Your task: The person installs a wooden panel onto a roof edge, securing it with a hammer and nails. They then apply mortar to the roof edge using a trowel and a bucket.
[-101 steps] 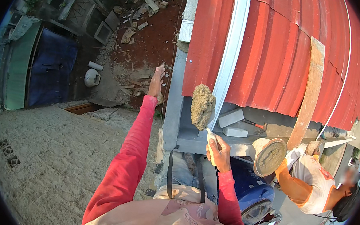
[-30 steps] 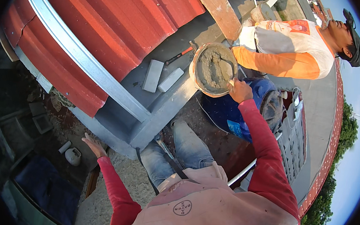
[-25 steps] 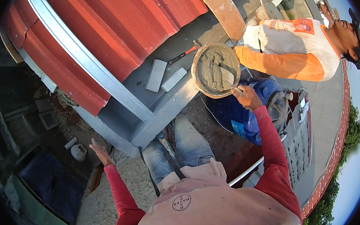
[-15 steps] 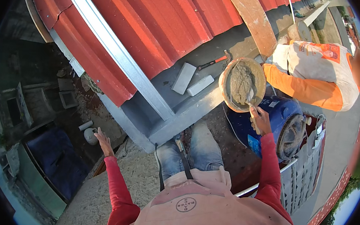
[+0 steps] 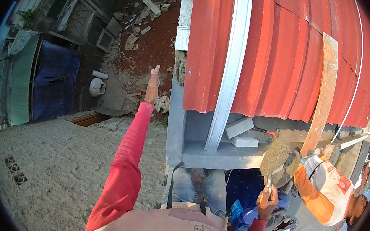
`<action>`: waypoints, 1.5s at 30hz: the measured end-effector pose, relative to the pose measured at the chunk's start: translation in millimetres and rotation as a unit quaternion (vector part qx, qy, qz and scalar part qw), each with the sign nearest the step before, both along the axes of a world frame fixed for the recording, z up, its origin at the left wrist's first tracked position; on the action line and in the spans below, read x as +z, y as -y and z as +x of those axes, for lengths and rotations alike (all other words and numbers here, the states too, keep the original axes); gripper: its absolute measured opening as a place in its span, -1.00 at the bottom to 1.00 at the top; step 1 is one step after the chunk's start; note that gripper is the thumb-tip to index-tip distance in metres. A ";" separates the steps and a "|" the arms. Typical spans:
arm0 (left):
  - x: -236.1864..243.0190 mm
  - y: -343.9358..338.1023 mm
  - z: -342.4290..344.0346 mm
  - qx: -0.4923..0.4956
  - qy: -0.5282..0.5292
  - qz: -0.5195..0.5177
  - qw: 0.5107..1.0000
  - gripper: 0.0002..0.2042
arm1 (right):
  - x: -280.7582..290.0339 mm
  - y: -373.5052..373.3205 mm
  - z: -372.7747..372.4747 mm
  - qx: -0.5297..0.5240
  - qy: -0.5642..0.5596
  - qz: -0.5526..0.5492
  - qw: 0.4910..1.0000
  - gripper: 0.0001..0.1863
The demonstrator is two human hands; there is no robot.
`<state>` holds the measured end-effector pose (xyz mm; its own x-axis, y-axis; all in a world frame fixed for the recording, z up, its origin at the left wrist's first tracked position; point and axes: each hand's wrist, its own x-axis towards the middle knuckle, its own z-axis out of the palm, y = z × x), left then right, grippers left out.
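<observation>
My right hand (image 5: 266,203), low at the right, is closed around the handle of a trowel (image 5: 268,182). A large heap of wet grey mortar (image 5: 276,156) covers most of the trowel's blade. Just behind it is a round bucket (image 5: 293,169), partly hidden by the load. My left hand (image 5: 152,87) reaches forward at the left with its fingers stretched out and nothing in it. It is beside the wall's end, over the lower ground. Beyond the wall ledge (image 5: 198,161) lie two pale blocks (image 5: 239,127) and a hammer (image 5: 265,131).
A red corrugated roof (image 5: 276,57) rises ahead, crossed by a metal channel (image 5: 231,67) and a plank (image 5: 324,91). At the right, a co-worker in orange sleeves (image 5: 313,197) is close to the bucket. Below are a blue drum (image 5: 243,219) and a rubble-strewn yard (image 5: 157,31).
The trowel has come up out of the bucket carrying mortar. My left arm has stretched farther forward. The view has turned, so the roof edge now runs level.
</observation>
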<state>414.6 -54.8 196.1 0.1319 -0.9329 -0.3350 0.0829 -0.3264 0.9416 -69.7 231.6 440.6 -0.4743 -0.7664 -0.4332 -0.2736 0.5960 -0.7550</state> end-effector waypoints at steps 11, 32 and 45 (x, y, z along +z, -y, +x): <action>15.1 186.7 -5.1 -0.020 -0.188 -0.152 0.970 0.02 | -113.5 287.9 256.2 0.188 0.530 0.024 0.827 -0.50; 16.9 214.8 -34.5 -0.069 -0.162 -0.156 0.972 0.02 | -194.8 389.0 279.6 0.154 0.629 0.032 0.762 -0.48; 18.1 210.8 -16.8 -0.096 -0.208 -0.156 0.961 0.06 | -178.8 380.0 294.6 0.166 0.593 0.012 0.788 -0.44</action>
<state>397.8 -265.6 214.2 -0.1378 -0.9902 -0.0206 0.4394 -0.0798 0.8948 225.0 -148.4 261.8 0.5000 -0.7478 -0.4368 0.4724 0.6582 -0.5862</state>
